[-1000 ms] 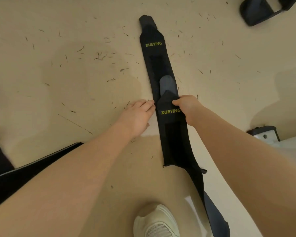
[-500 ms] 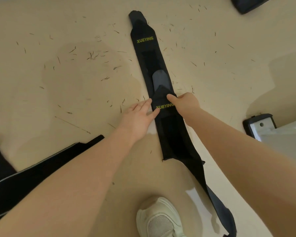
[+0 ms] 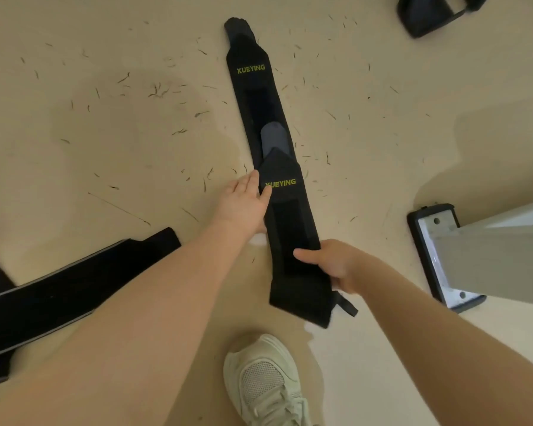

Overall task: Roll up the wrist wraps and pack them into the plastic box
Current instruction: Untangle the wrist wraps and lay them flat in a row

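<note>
right hand [image 3: 336,265] has slid back along the near wrap [image 3: 291,241], from the logo end a second ago to the near end by the shoe. it now grips that end: thumb lying across the top of the fabric, the other fingers curled under the right edge, clamped on the wrap. the wrap's near end now stops just short of the white shoe [image 3: 265,382], with only a short strap tab sticking out; the long tail that ran on past the shoe before is gone, so it looks doubled under or gathered, though i can't see underneath.

left hand [image 3: 243,204] barely moved. fingers straight and together, flat on the floor, tips touching the left edge of the near wrap beside the yellow lettering. holding nothing, just pinning.

far wrap [image 3: 256,96] same place, lying flat on the beige floor [image 3: 105,149], its near end tucked beneath the tip of the near wrap.

read: rolling starts from the near end, right hand doing the roll, left hand keeping the strip straight. neither wrap is rolled yet, so task is early. no plastic box that i can identify here; dark object top right [image 3: 425,13] and metal foot plate [image 3: 443,259] on the right aren't it as far as i can tell. black strap [image 3: 59,290] lies on the floor to the left, untouched.
</note>
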`<state>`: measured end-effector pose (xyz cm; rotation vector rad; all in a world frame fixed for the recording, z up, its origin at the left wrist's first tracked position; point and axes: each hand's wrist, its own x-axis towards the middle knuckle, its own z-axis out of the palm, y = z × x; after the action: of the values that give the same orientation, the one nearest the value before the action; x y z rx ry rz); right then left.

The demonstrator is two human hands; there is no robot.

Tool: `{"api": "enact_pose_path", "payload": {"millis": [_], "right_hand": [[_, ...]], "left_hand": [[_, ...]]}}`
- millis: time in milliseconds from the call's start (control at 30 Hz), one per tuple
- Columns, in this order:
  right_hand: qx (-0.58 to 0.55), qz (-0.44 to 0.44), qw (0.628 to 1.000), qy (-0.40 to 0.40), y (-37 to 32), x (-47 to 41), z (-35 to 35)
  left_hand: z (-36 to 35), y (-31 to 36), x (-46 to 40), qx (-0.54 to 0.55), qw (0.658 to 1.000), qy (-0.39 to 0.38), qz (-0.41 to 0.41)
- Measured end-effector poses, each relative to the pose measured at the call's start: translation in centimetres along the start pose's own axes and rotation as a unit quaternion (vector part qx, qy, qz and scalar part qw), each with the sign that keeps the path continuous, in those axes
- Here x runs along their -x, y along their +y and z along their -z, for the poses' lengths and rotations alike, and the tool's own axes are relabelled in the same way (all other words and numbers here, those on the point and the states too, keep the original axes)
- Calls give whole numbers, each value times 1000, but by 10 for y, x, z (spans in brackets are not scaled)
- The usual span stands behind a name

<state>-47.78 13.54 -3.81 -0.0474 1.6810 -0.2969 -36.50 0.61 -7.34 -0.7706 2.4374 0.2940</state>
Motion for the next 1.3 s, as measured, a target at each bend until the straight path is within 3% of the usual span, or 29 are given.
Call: {"api": "enact_pose_path", "payload": {"millis": [67,133,267,467,533,600,667,733,800,933,1033,1200,1300], "right_hand": [[162,19,981,110,8,-10,-8],[220,22,962,157,10,-17,-12],[271,18,946,178,10,-18,-9],[189,161,943,222,3,-17,7],[160,175,946,223,2,-22,12],[105,183,952,221,2,-26,15],[55,195,955,217,8,-27,16],[23,188,963,191,18,-23,20],[25,158,978,137,34,-17,24],[146,110,983,5,56,-3,25],[98,131,986,-36,60,8,35],[-7,160,987,8,66,38,58],[97,54,993,34,67,34,59]], "left_hand": [[-2,1,-1,-3,1000,3,4],[-5,0,-1,-3,1000,11,3],[-10,-2,-7,13,1000,20,15],[10,-7,-31,54,992,35,106],[13,1,-24,77,986,107,99],[6,25,-4,91,983,158,22],[-10,51,18,102,988,108,-48],[-27,60,25,110,993,38,-33],[-36,59,22,96,995,20,-19],[-30,63,12,35,999,7,-21],[-19,63,8,18,999,-32,-15],[-10,64,6,37,998,-46,0],[-9,68,6,23,999,-47,7]]}}
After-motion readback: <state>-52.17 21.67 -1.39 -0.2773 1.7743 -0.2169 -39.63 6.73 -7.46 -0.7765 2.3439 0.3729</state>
